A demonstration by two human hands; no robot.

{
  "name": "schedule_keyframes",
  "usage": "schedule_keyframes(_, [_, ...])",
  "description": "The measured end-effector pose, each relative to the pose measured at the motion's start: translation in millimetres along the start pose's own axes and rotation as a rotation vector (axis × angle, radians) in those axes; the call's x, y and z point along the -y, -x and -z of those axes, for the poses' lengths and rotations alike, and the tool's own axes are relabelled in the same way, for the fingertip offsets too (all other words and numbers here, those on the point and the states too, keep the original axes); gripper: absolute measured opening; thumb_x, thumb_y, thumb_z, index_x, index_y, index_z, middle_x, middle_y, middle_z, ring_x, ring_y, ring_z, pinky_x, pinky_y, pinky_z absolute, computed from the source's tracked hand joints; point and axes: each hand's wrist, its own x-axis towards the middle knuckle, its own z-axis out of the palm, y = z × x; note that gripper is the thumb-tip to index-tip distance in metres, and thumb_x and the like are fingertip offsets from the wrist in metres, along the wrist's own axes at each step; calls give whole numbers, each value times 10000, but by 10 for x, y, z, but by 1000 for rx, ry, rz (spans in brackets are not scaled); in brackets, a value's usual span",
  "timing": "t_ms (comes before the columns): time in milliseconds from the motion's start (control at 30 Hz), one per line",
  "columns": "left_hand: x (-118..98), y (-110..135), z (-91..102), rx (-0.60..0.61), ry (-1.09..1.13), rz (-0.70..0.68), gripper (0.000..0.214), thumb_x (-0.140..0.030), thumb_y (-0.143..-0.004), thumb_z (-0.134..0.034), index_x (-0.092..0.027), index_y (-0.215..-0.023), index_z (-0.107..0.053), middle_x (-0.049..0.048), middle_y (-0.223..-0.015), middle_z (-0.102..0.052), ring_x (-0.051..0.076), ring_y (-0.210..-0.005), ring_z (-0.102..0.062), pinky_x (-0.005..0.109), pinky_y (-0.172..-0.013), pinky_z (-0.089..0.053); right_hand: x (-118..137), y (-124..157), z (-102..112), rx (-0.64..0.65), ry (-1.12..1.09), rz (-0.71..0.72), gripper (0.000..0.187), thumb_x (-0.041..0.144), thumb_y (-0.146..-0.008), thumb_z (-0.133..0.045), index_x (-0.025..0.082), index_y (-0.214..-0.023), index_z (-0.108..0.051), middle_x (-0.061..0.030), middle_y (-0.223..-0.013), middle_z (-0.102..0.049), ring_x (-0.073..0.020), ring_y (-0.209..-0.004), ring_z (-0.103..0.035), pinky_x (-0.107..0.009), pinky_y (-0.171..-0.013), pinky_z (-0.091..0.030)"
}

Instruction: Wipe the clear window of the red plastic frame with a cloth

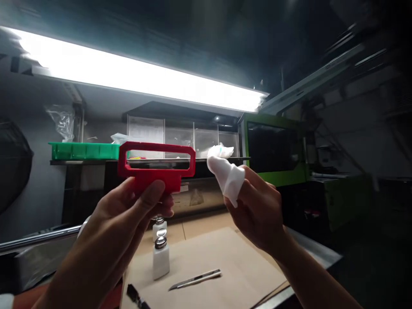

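Left hand [128, 206] pinching one red frame [156, 165], right hand [257, 210] fingers wrapped in one white cloth [227, 176], two small bottles [160, 257], one knife [195, 279] on cardboard [231, 257]

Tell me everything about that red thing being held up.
The red plastic part is a flat, glossy frame with a long rectangular window and a solid tab below. The left hand pinches that tab, holding the frame upright at eye level. Beside it, apart, the right hand has a white cloth wrapped over a finger.

Below the hands, a cardboard-covered surface [225, 253] has two small white pump bottles [160, 255], a utility knife [195, 279] and a black marker [137, 296]. Up behind them: green bin [83, 150] on a shelf, and a green machine [273, 148] off right.
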Motion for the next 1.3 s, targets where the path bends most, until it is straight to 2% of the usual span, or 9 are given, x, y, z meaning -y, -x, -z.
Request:
schedule_keyframes(133, [-176,-24,-278,101,-47,-141,228,-359,-685,-745,-188,-818,-675,-13,-648,-680,81,-574,-613,115,-546,-520,-11,-126,268,1,184,60,156,105,-884,-446,180,-879,-583,21,-689,-385,-81,-518,-324,-215,-456,-295])
schedule_keyframes(267, [-307,-13,-481,82,-45,-191,254,-385,-646,-770,-206,-808,-690,-25,-658,-698,86,-581,-629,124,-563,-540,-39,-218,487,-9,297,108,208,131,-904,-414,168,-977,-605,17,-690,-401,-79,-515,-338,-214,-463,-289])
schedule_keyframes(433, [-415,21,-637,72,-13,-203,276,-380,-628,-786,-206,-827,-709,-13,-730,-744,88,-608,-655,119,-589,-547,-14,-348,684,-11,405,154,222,111,-892,-419,152,-968,-623,18,-686,-431,-69,-515,-335,-207,-454,-279])
schedule_keyframes(633, [-523,93,-673,24,35,-230,292,-362,-556,-827,-195,-765,-712,-16,-661,-738,99,-558,-656,125,-540,-549,20,-420,761,-3,433,184,227,126,-909,-426,168,-1033,-611,26,-695,-438,-64,-529,-345,-201,-446,-279])
schedule_keyframes(800, [-573,153,-694,36,14,-229,312,-370,-578,-809,-182,-807,-713,6,-699,-747,108,-576,-664,135,-551,-555,39,-481,760,-32,503,217,210,168,-927,-434,185,-1000,-630,31,-692,-451,-58,-516,-343,-199,-442,-280])
schedule_keyframes(1000, [-582,174,-693,40,4,-246,279,-341,-579,-809,-192,-798,-721,2,-712,-753,100,-562,-659,124,-535,-548,37,-559,732,-14,629,251,217,170,-933,-460,256,-986,-652,31,-686,-499,-55,-514,-387,-199,-446,-279])
schedule_keyframes(1167, [-592,172,-654,30,19,-252,257,-332,-570,-813,-194,-764,-716,-12,-662,-745,101,-555,-662,121,-526,-539,45,-535,743,4,555,285,211,189,-934,-461,255,-945,-662,34,-680,-483,-48,-508,-376,-184,-448,-288])
schedule_keyframes(1300, [-606,201,-652,15,-19,-209,234,-327,-620,-791,-189,-787,-705,-19,-666,-743,95,-569,-661,126,-548,-532,60,-550,755,-28,535,289,212,206,-939,-450,235,-903,-657,30,-677,-473,-50,-509,-365,-187,-440,-280])
